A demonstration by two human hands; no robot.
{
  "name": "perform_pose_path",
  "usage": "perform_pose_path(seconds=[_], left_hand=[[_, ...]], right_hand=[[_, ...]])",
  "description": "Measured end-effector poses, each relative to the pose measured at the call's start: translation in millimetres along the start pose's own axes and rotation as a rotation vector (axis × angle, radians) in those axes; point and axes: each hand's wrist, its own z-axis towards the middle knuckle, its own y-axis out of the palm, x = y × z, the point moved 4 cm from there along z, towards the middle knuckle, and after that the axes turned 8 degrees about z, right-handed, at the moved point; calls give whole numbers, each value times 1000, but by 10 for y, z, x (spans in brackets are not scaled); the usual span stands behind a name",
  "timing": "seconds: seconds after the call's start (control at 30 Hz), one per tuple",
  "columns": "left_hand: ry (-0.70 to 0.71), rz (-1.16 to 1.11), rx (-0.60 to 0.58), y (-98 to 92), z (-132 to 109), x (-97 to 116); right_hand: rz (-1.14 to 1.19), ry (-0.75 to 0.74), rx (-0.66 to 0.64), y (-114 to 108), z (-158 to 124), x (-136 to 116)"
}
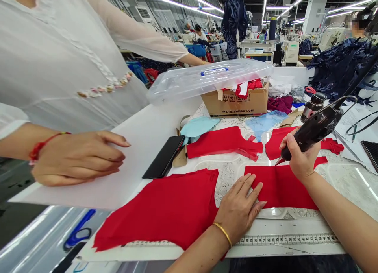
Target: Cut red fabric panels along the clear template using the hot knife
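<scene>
- Looking down at a pale worktable [339,178] in a long sewing hall lit by ceiling strips.
- Pressing the left hand [239,206] flat, fingers spread, on the near left part of a red fabric piece [283,186] lying at the table's front, right of centre.
- Gripping a black hand tool [315,127] in the right hand [298,159], fingers wrapped fully round it, tip meeting that piece's far edge; struggling to make out the tip, partly hidden by the hand.
- Counting four large red pieces: the pressed one, a bigger red piece [165,210] just left of it, a middle red piece [224,143] and a far red piece [276,141] behind.
- Reading "27" on a measuring strip [286,239] along the front edge, the other digits being too small.
- Reading "MEAS:30X30X15 CM" on one cardboard box [236,102] at the back, under a clear plastic lid [206,78].
- Spotting one black phone [163,157] lying at the edge of a white board [141,135].
- Seeing a co-worker's hand [76,159], loosely curled, resting on that board, the body being cut off at the top.
</scene>
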Motion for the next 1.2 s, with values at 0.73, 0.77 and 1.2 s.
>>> perform_pose_path(seconds=[0.73,0.77,1.2], left_hand=[[308,-231,-254,194,644,617],[322,-241,-255,273,706,637],[403,-294,-160,483,758,606]], right_hand=[[-17,-49,101,-406,219,-34],[-27,-47,107,-430,224,-35],[-43,33,94,-524,189,-64]])
